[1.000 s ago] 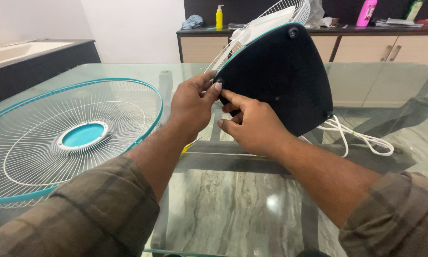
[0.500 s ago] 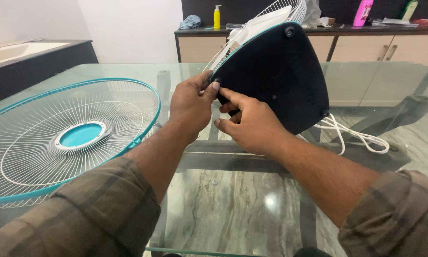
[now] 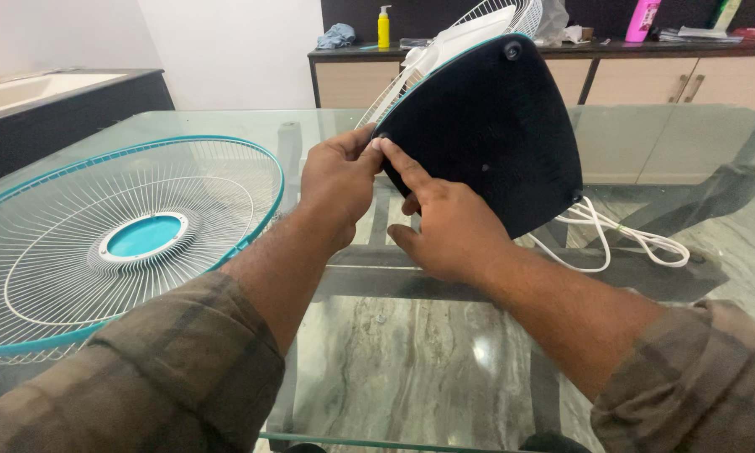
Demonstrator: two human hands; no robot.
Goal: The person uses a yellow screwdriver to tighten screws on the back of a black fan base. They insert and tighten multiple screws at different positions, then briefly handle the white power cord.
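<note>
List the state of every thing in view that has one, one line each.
Fan base: tipped up, dark underside facing the camera.
Left hand: fingers pinched at the base's left corner.
Right hand: forefinger pressed on the same corner.
Front grille: detached, lying flat on the glass table.
White cord: loose, coiled on the table.
Cabinet doors: shut.

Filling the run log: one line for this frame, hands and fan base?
left hand: pinching corner of dark fan base | right hand: forefinger on same corner | base: tilted up on glass table | grille: flat, left
</note>
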